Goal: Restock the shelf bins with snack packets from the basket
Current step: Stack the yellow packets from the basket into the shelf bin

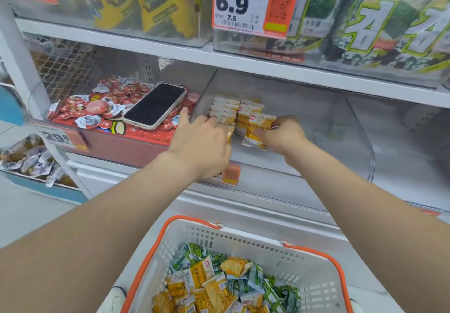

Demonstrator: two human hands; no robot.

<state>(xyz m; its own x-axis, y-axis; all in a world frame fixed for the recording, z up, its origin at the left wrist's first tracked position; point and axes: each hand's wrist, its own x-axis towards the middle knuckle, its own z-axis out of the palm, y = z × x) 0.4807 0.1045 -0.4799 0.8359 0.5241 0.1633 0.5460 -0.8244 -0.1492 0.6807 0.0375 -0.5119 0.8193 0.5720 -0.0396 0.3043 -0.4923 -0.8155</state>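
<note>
A clear shelf bin on the middle shelf holds two short rows of yellow-and-white snack packets standing on edge. My right hand pinches one yellow packet at the front of the right row. My left hand reaches in beside it, fingers curled onto the front packets of the left row. Below, a white basket with orange handles holds several loose yellow and green packets.
A phone lies on red round snack packs in the bin to the left. Orange price tags hang on the shelf edges. The upper shelf carries seaweed packs. Another bin of packets sits at far left.
</note>
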